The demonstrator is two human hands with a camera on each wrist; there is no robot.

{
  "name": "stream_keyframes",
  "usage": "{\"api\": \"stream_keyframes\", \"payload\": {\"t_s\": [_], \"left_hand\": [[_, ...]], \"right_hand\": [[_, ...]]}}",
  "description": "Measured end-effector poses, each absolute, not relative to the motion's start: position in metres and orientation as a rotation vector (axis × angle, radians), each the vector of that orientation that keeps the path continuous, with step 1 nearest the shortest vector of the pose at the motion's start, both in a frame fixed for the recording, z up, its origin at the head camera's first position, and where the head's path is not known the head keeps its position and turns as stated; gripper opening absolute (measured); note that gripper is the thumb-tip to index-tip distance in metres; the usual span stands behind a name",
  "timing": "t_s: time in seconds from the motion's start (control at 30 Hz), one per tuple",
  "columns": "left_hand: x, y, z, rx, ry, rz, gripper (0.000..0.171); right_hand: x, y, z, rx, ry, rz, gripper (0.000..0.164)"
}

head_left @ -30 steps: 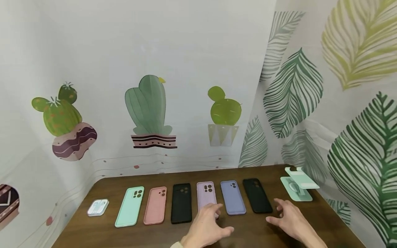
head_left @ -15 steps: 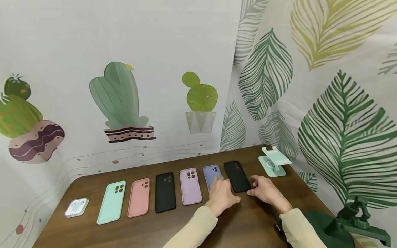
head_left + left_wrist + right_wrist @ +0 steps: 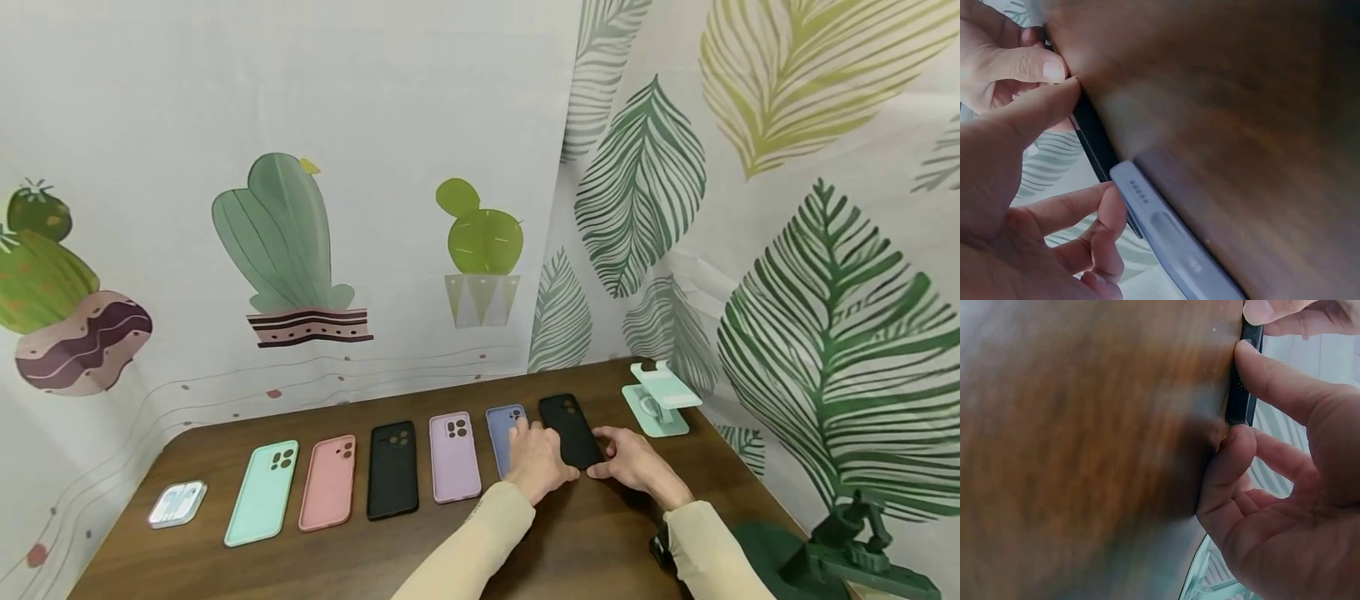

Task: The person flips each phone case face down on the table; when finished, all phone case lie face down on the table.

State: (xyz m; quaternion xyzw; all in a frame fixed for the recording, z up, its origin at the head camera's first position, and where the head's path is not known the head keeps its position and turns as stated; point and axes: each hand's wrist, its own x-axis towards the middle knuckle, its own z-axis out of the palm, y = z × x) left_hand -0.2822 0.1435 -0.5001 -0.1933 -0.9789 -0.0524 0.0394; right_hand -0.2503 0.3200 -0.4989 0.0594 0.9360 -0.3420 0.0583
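Matt, rubbery-looking black phone case point(image 3: 567, 427), smooth wood-grain table point(image 3: 577, 546) with faint sheen, soft cloth sleeves point(image 3: 480, 537).

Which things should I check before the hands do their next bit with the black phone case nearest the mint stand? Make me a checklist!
1. Right hand thumb touching the black case at its near edge: ok.
2. Left hand thumb at that same edge: ok.
3. Blue case uncovered: not ok; the left hand hides part of it in the head view.
4. Mint stand apart from the right hand: ok.
5. Grip firm enough for lifting: cannot tell.
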Motion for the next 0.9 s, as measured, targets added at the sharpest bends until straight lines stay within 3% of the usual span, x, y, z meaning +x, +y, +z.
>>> {"api": "stream_keyframes", "payload": {"t_s": [0.47,0.77,0.9], "left_hand": [[-0.278,0.15,-0.498,-0.611,-3.023,-0.251,0.059],[-0.286,0.145,-0.505,-0.754,-3.111,-0.704,0.028],[-0.298,0.148,-0.517,-0.765,-3.142,-0.957,0.031]], "right_hand": [[-0.24,0.322,-0.492,0.187,2.812,-1.164,0.073],[-0.228,0.316,-0.475,0.172,2.904,-1.167,0.065],[-0.225,0.311,-0.47,0.151,2.969,-1.132,0.062]]}}
